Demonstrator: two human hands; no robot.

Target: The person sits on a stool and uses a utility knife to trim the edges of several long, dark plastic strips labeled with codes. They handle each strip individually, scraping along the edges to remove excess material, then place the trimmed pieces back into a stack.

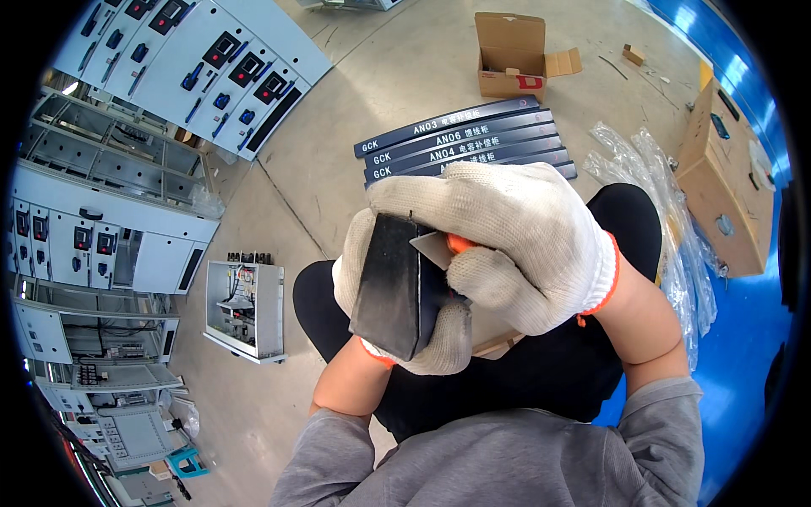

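Observation:
Both my hands wear white knit gloves with orange cuffs and are raised over my lap. In my left hand (448, 345) is a long black bar (385, 287), tilted with one end toward me; the glove's fingers wrap round it. My right hand (532, 245) is closed on a tool with a flat grey blade (432, 248) and a bit of orange handle (459, 243), most of it hidden in the glove. The blade lies against the bar's right edge near its far end. Just beyond my hands, several dark label strips (456, 128) with white lettering lie stacked on the floor.
An open cardboard box (512, 80) stands beyond the strips. Clear plastic wrap (667, 220) and a larger carton (728, 182) are at the right, by blue flooring (743, 372). At the left are an open grey metal box (269, 308) and grey electrical cabinets (186, 68).

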